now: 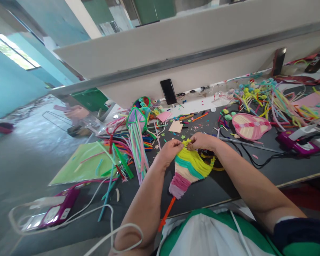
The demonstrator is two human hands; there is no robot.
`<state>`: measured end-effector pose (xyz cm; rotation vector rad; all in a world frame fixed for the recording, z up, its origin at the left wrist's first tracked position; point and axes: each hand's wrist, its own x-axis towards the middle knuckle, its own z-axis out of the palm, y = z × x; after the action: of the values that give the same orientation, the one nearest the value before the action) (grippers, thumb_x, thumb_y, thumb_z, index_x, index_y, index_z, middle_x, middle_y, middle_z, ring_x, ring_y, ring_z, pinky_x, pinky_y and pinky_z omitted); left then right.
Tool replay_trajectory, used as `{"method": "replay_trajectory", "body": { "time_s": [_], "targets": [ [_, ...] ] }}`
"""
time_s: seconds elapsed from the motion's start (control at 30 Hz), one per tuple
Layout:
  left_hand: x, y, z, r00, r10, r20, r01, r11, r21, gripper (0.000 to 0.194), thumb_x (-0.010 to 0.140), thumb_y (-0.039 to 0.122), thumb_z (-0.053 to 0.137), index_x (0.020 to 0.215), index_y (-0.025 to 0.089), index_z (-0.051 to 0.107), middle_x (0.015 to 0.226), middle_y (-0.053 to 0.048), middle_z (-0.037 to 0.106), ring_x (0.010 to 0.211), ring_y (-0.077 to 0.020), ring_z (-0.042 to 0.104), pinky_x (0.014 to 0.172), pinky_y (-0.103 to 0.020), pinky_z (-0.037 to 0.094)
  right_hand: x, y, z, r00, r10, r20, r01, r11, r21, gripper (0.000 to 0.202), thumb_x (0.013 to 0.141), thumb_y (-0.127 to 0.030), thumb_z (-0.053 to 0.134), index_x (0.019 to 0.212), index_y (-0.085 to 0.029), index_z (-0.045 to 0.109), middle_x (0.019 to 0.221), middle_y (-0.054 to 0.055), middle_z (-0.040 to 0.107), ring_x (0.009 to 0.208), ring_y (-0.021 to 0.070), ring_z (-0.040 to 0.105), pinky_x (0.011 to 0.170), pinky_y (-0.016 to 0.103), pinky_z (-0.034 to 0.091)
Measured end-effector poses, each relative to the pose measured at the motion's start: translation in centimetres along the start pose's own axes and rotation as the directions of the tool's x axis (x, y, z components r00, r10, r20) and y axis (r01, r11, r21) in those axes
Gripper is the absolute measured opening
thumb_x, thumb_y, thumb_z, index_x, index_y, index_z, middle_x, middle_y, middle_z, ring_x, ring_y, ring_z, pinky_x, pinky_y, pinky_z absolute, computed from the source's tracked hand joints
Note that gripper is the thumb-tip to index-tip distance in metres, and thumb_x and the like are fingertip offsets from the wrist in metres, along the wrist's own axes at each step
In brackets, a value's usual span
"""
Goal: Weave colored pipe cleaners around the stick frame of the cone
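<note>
A fan-shaped craft piece of fuzzy pipe cleaners point(192, 164) lies at the table's near edge, banded yellow, teal, cream, pink and lilac, with an orange stem point(167, 213) pointing towards me. At its far yellow edge, my left hand point(173, 149) pinches a short twisted yellow pipe cleaner point(187, 143). My right hand point(201, 141) closes on that same yellow strand from the other side, fingertips almost meeting. A looped yellow pipe cleaner point(212, 161) curves along the piece's right edge below my right wrist.
Bundles of coloured pipe cleaners point(138, 145) lie on the left, more point(256, 96) at the back right. A pink leaf-shaped piece point(250, 126) rests right. A phone point(168, 91) leans on the partition. Purple power strips point(298, 142) with cables sit at both sides; a green sheet point(82, 163) lies left.
</note>
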<state>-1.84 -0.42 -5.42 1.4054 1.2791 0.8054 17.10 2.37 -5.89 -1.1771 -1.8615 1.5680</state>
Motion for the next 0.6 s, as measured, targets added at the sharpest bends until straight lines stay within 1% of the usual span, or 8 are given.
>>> {"method": "replay_trajectory", "body": {
  "time_s": [0.1, 0.23, 0.37, 0.4, 0.43, 0.47, 0.53, 0.6],
  "targets": [
    [0.2, -0.2, 0.2, 1.0, -0.013, -0.002, 0.013, 1.0, -0.018, 0.031, 0.063, 0.042, 0.07, 0.074, 0.015, 0.061, 0.064, 0.002, 0.06, 0.062, -0.0139, 0.054, 0.063, -0.026, 0.041, 0.0, -0.1, -0.1, 1.0, 0.017, -0.016, -0.017, 1.0, 0.004, 0.021, 0.055, -0.032, 0.07, 0.067, -0.015, 0.07, 0.062, -0.003, 0.062, 0.062, 0.0116, 0.053, 0.06, 0.022, 0.04],
    [0.2, -0.5, 0.2, 1.0, -0.015, 0.008, 0.015, 1.0, -0.013, 0.033, 0.063, 0.044, 0.07, 0.076, 0.014, 0.063, 0.065, 0.001, 0.062, 0.063, -0.0142, 0.055, 0.063, -0.027, 0.042, 0.0, 0.1, -0.2, 0.999, 0.018, -0.033, -0.019, 0.999, -0.033, 0.023, 0.057, -0.034, 0.071, 0.068, -0.014, 0.07, 0.061, -0.003, 0.061, 0.062, 0.0115, 0.052, 0.059, 0.022, 0.04],
    [0.3, -0.5, -0.1, 0.999, -0.019, -0.036, 0.019, 1.0, -0.008, 0.031, 0.064, 0.042, 0.072, 0.075, 0.014, 0.065, 0.064, 0.001, 0.062, 0.06, -0.0132, 0.054, 0.06, -0.025, 0.04, -0.1, 0.0, -0.7, 1.0, 0.001, -0.001, -0.001, 0.999, -0.044, 0.026, 0.065, -0.038, 0.069, 0.074, -0.013, 0.072, 0.065, -0.001, 0.065, 0.064, 0.0129, 0.056, 0.061, 0.023, 0.042],
    [0.3, -0.5, -0.3, 0.999, -0.024, -0.046, 0.023, 0.999, -0.027, 0.031, 0.064, 0.042, 0.072, 0.075, 0.014, 0.065, 0.065, 0.001, 0.063, 0.06, -0.0134, 0.055, 0.059, -0.025, 0.041, -0.2, -0.1, -0.9, 0.999, -0.014, -0.034, 0.012, 0.998, -0.059, 0.027, 0.068, -0.039, 0.068, 0.076, -0.013, 0.072, 0.069, 0.001, 0.068, 0.067, 0.014, 0.058, 0.063, 0.024, 0.043],
    [0.4, -0.5, -0.4, 0.998, -0.026, -0.059, 0.024, 0.999, -0.048, 0.032, 0.064, 0.043, 0.073, 0.075, 0.014, 0.065, 0.065, 0.0, 0.064, 0.06, -0.0136, 0.055, 0.059, -0.026, 0.041, -0.3, -0.2, -1.1, 0.995, -0.034, -0.098, 0.026, 0.996, -0.083, 0.027, 0.07, -0.037, 0.066, 0.079, -0.013, 0.072, 0.073, 0.002, 0.069, 0.069, 0.0151, 0.06, 0.065, 0.025, 0.044],
    [0.4, -0.5, -0.5, 0.997, -0.025, -0.072, 0.02, 0.998, -0.067, 0.032, 0.064, 0.043, 0.073, 0.074, 0.014, 0.065, 0.064, 0.0, 0.064, 0.06, -0.0138, 0.056, 0.06, -0.026, 0.041, -0.3, -0.4, -1.2, 0.982, -0.065, -0.179, 0.044, 0.992, -0.118, 0.025, 0.072, -0.035, 0.065, 0.083, -0.013, 0.073, 0.077, 0.004, 0.07, 0.072, 0.0161, 0.061, 0.068, 0.026, 0.045],
    [0.5, -0.5, -0.8, 0.996, -0.013, -0.088, 0.004, 0.995, -0.103, 0.031, 0.064, 0.043, 0.073, 0.072, 0.014, 0.065, 0.063, 0.0, 0.063, 0.059, -0.0136, 0.056, 0.06, -0.026, 0.041, -0.2, -0.6, -1.3, 0.929, -0.176, -0.325, 0.106, 0.969, -0.223, 0.021, 0.074, -0.028, 0.063, 0.089, -0.015, 0.072, 0.088, 0.005, 0.072, 0.081, 0.0179, 0.063, 0.074, 0.028, 0.046],
    [0.6, -0.6, -0.9, 0.996, -0.004, -0.092, -0.01, 0.989, -0.147, 0.031, 0.064, 0.042, 0.073, 0.071, 0.014, 0.065, 0.062, 0.001, 0.063, 0.058, -0.0131, 0.055, 0.06, -0.026, 0.041, 0.0, -0.7, -1.1, 0.862, -0.345, -0.371, 0.204, 0.906, -0.371, 0.017, 0.074, -0.021, 0.062, 0.087, -0.018, 0.073, 0.102, 0.007, 0.07, 0.094, 0.0197, 0.063, 0.084, 0.031, 0.046]
  ]
}}
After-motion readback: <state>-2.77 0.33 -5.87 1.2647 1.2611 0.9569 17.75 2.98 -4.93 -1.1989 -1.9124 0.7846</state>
